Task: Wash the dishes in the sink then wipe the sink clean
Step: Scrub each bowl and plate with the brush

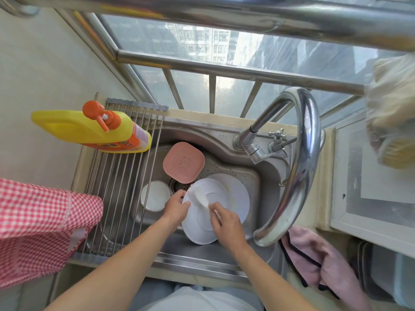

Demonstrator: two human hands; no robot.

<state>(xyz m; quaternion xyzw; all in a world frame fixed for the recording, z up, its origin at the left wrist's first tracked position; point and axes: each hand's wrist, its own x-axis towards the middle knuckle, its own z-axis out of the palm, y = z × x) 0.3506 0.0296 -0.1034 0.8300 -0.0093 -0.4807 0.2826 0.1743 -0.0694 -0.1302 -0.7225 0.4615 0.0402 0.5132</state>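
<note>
Left hand [176, 205]: fingers curled over the left rim of the white plate [197, 230], holding it tilted above the sink [265, 176] basin.
Right hand [225, 223]: fingers pinch a white cloth [202, 197], pressing it on the plate's face.
Second plate [235, 194]: lies beneath, toward the sink's right wall.
Pink dish [184, 162]: back of the basin, by the drain.
White bowl [155, 195]: left side of the basin, under the roll-up rack [116, 176].
Soap bottle [94, 131]: on the rack's far left corner.
Pink towel [318, 259]: draped at the sink's right front edge.

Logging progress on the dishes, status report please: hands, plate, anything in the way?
Left hand grips white plate at its rim, over sink. Right hand rubs white cloth on it. Faucet arches close on the right.
</note>
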